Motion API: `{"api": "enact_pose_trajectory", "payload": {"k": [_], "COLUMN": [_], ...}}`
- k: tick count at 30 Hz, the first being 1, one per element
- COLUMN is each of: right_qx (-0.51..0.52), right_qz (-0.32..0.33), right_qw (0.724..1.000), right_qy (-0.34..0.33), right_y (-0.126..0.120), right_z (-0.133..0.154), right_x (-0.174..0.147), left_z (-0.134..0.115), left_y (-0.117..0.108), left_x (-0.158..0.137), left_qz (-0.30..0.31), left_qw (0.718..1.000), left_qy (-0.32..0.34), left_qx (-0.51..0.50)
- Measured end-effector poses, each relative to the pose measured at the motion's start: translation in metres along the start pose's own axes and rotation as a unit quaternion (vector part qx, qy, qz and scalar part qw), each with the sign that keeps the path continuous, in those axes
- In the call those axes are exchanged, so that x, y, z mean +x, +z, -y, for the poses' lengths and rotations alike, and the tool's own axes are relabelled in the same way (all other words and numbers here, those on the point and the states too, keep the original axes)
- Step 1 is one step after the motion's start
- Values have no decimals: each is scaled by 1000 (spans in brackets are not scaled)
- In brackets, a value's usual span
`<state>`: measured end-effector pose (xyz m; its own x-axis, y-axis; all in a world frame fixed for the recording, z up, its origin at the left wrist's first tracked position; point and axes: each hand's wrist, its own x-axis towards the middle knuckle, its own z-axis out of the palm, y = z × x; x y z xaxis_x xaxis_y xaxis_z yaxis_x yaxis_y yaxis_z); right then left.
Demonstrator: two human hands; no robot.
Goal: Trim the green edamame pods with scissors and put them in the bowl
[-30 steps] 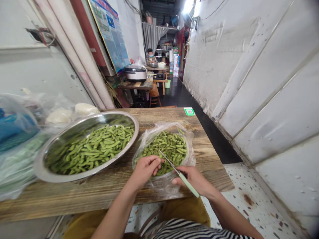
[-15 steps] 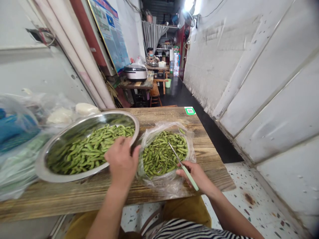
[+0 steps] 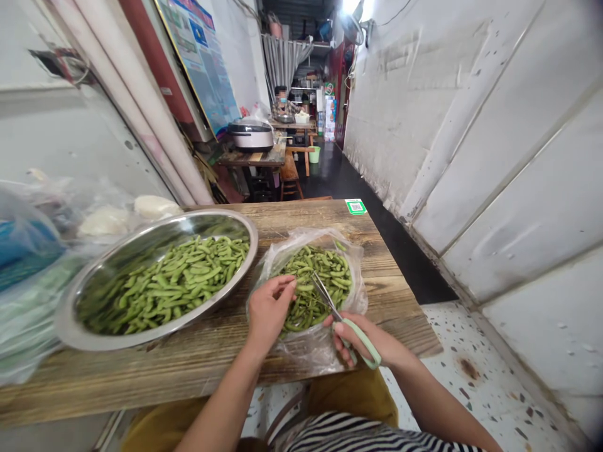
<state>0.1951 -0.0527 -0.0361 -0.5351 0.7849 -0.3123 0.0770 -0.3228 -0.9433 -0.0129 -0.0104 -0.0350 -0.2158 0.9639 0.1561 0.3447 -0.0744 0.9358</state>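
My left hand is over the left side of a clear plastic bag, thumb and fingers pinched on a green edamame pod. The bag lies open on the wooden table and is full of edamame pods. My right hand grips a pair of scissors with pale green handles. Their blades are slightly apart and point over the pods, close to my left fingertips. Left of the bag stands a large steel basin holding many loose pods.
Plastic bags crowd the table's left end. A green QR code card lies at the far right corner of the wooden table. Beyond are a rice cooker on another table, a stool and a seated person.
My left hand has moved from the basin's rim to the right, over the bag, and now pinches a pod. The scissors have turned and their blades have parted. The view has shifted slightly.
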Motion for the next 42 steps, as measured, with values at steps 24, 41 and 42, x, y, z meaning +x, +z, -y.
{"api": "enact_pose_trajectory", "payload": {"k": [24, 41, 42], "right_qx": [-223, -153, -122], "right_qz": [-72, -46, -43], "right_qw": [967, 986, 991], "right_qy": [-97, -42, -24], "right_y": [0, 4, 5], "right_z": [12, 9, 8], "right_x": [3, 1, 1], "left_z": [-23, -30, -30], "left_y": [-8, -7, -7], "left_x": [-14, -23, -22], "left_qz": [32, 34, 29], "left_qw": [994, 998, 997], "left_qy": [-75, -43, -47], "left_qx": [-76, -43, -52]}}
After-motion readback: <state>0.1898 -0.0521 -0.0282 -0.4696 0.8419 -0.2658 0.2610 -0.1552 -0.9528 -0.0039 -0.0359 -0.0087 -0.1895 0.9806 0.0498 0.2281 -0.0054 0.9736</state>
